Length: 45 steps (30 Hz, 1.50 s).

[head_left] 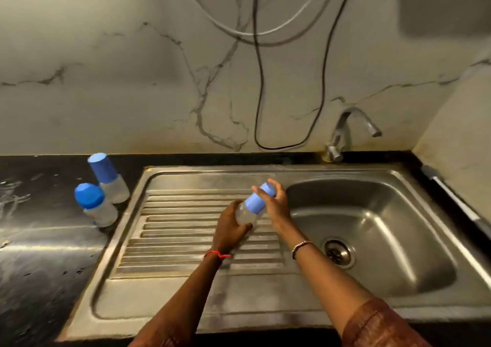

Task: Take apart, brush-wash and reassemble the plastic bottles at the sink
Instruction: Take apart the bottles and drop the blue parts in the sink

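Dark worktop [39, 253] surrounds the steel sink [372, 176]. Above its ribbed drainboard [180, 229], your left hand [228, 231] grips the clear body of a tilted bottle [245, 215], with the fingers curled round it and hiding the base. Your right hand [277, 207] wraps the blue cap [255, 203] and covers its tip. Blur obscures whether the cap is seated. A rear bottle [109, 179] and a front bottle [97, 207], both capped, stand on the worktop.

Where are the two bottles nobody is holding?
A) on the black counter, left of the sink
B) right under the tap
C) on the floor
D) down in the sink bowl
A: the back bottle and front bottle sit on the black counter left of the sink; the left hand and right hand hold the third bottle.
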Motion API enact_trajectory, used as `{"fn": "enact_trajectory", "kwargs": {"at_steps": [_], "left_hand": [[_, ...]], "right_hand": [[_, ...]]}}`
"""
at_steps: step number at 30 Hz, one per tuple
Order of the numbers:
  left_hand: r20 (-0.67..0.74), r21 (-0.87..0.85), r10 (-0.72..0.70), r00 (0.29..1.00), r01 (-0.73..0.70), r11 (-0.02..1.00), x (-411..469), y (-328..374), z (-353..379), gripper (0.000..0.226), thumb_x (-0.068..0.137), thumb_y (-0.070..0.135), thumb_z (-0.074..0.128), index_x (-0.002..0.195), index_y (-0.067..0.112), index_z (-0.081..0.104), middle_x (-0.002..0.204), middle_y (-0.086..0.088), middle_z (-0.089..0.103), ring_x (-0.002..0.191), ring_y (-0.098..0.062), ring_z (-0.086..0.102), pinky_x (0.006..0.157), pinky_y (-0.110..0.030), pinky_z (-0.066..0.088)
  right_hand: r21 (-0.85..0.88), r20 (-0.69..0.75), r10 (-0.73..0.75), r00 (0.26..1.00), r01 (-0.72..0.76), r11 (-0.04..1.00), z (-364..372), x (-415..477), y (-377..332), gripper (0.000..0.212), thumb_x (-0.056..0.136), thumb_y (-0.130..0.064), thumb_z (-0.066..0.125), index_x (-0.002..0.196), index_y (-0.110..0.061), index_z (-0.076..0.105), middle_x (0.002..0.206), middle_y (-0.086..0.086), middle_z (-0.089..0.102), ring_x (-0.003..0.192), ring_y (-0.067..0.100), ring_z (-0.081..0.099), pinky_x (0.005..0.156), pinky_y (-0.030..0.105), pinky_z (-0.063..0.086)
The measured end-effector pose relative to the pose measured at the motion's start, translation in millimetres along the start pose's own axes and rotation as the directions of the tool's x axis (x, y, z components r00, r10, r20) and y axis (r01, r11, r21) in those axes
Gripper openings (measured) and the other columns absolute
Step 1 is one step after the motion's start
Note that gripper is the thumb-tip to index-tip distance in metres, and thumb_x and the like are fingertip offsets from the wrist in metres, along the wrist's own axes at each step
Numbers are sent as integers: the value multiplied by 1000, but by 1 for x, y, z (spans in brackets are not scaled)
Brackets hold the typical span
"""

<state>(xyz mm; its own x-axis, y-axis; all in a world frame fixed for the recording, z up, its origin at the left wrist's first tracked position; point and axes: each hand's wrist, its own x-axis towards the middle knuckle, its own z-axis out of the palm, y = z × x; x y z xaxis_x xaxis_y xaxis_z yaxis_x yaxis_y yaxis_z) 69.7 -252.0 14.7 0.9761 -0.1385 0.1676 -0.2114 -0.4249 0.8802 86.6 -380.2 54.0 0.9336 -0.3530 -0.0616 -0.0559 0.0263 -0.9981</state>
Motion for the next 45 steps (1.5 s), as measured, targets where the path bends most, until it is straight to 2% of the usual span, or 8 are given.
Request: {"fn": "enact_trajectory", "kwargs": {"at_steps": [12,17,20,25,28,35,41,45], "left_hand": [[277,257,-75,958,1,966,13,69,189,57,75,39,71,123,19,47,118,0,58,106,-22,56,83,-41,48],[399,281,-92,912,-26,959,19,60,206,67,63,54,62,118,18,49,115,2,60,103,-23,57,82,-43,48],[430,294,-127,894,-5,956,27,52,212,71,54,60,56,112,19,50,109,5,61,97,-21,59,78,-40,49],[408,425,-234,882,43,904,36,38,219,58,70,41,70,119,19,48,117,0,60,104,-27,58,80,-38,49],[396,502,-329,857,98,859,38,25,219,57,76,36,71,124,17,46,122,-3,58,109,-28,55,80,-34,45],[423,546,-435,795,159,822,33,11,227,60,78,32,70,127,11,44,128,-7,53,114,-29,52,87,-37,47],[424,559,-429,798,143,817,36,12,237,61,79,35,71,127,11,43,128,-8,53,114,-30,52,87,-37,46],[407,524,-434,804,184,832,40,17,245,58,77,31,71,124,12,45,125,-8,56,111,-30,55,86,-37,47]], "right_hand": [[169,-308,219,926,-174,970,-186,63,27,4,78,1,61,77,-1,64,72,7,61,68,18,56,60,21,45],[173,-270,346,898,-308,935,-210,84,44,18,65,-13,66,47,-13,61,57,5,59,60,23,54,55,21,46],[165,-277,409,870,-376,912,-215,96,54,24,76,-3,62,54,-9,56,61,3,53,59,21,49,44,15,41],[283,-393,574,719,-499,819,-228,112,92,18,79,-17,68,76,-1,61,85,16,63,73,28,57,69,39,52],[203,-406,616,675,-591,781,-245,111,118,44,77,-17,74,108,11,60,110,23,63,83,25,56,79,39,49],[146,-303,776,553,-778,612,-259,98,148,46,82,-21,71,113,10,56,109,15,60,92,29,54,89,41,44],[165,-250,716,652,-700,695,-250,108,151,52,77,-38,71,106,3,60,81,14,61,71,27,56,75,39,49],[297,-36,687,726,-648,701,-232,110,130,30,79,-31,71,65,-9,55,49,3,53,47,17,51,55,29,44]]}}
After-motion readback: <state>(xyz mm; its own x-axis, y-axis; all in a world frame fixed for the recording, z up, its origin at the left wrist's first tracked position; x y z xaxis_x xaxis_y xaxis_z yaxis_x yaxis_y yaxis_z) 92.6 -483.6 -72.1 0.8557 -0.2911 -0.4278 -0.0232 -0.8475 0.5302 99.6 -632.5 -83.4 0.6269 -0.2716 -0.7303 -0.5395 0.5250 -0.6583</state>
